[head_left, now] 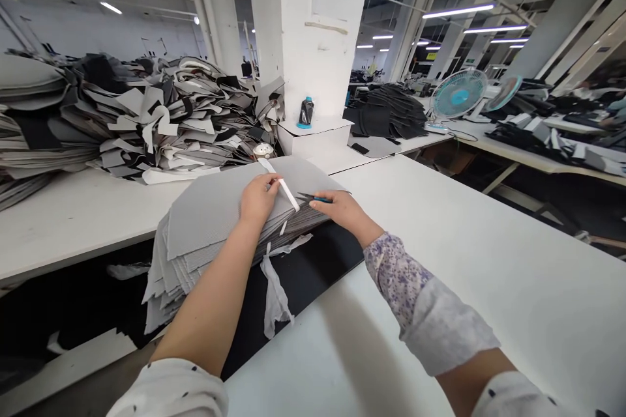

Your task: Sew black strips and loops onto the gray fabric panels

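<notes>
Stack of gray panels (210, 215), layered with uneven edges, serves as the reference for every other position. On its top, toward its right-hand part, lies a narrow white strip (289, 195), slanting from the stack's far edge toward its near right edge. The left hand (255, 201) is over the top panel, its thumb and fingers pinching the side of this strip. The right hand (342, 208), at the stack's right edge, is closed around small snips (306, 197) with dark pointed blades and a bit of blue at the grip; the blades point left, close to the strip's near end. A purple floral sleeve (391, 270) covers part of the right forearm. Below the stack's near right edge, a crumpled white scrap (276, 293) lies on a black surface (332, 254). To the right of the stack spreads a white table (440, 221). Left of and beyond it rises a heap of gray, black and white pieces (190, 117). Directly behind the stack are a small round white object (263, 150) and a white pillar (317, 13); farther right beyond it are dark layered pieces (388, 111) and a fan (458, 94).
</notes>
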`<state>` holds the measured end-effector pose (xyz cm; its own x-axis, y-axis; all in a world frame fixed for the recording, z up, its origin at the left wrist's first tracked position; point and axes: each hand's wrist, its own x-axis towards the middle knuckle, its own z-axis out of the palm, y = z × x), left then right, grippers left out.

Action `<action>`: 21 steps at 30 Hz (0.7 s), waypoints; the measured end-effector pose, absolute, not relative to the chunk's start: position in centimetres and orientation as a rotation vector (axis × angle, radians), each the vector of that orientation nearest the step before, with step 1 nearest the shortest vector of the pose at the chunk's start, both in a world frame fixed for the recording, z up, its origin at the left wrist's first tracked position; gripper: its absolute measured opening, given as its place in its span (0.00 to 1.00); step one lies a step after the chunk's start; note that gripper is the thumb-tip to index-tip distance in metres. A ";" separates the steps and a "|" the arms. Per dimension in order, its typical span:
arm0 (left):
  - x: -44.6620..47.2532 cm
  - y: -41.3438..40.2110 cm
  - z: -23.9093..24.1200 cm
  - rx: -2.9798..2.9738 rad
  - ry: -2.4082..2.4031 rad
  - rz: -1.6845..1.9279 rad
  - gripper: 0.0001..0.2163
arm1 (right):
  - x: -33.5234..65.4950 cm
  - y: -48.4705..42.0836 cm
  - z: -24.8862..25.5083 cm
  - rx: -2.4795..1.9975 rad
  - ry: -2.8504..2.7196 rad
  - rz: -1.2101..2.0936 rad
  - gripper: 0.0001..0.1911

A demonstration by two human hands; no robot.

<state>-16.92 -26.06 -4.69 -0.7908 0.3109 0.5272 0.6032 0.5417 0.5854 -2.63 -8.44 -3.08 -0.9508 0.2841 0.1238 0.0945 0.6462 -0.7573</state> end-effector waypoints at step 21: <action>-17.3 -26.0 -4.7 -0.503 -2.261 -1.441 0.12 | -2.8 -9.4 -5.6 -0.283 -2.962 1.265 0.19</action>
